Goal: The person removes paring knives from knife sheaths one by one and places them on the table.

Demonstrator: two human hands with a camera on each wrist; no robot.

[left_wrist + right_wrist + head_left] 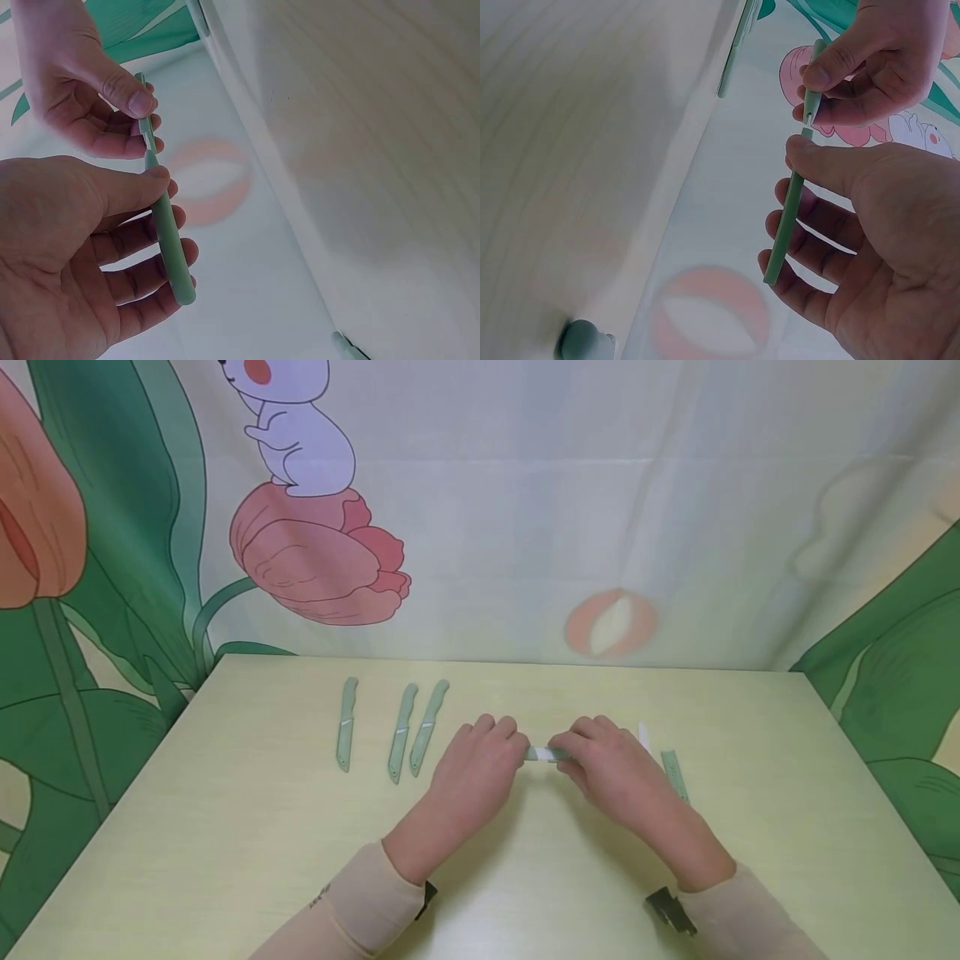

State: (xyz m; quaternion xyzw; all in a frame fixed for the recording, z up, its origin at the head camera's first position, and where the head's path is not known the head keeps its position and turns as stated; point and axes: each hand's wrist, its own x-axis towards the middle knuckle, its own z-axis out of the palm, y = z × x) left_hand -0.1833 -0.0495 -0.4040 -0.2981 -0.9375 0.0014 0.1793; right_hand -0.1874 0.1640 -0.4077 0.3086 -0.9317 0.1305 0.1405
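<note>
My left hand [483,764] grips the pale green handle [172,255] of a small knife, thumb on one side and fingers on the other. A flat green blade sheath [784,225] is pinched in my right hand [611,768]. Between the two hands a short stretch of white blade [543,754] shows, its tip end covered by the sheath. Both hands hold the pair roughly level above the table. Beyond the right hand lie another white blade [642,735], its handle hidden behind the hand, and a loose green sheath [673,775].
Three sheathed green knives, a left one [347,724], a middle one [402,733] and a right one [430,728], lie on the pale wooden table [247,827] left of the hands. A printed cloth [510,527] hangs behind the table's far edge.
</note>
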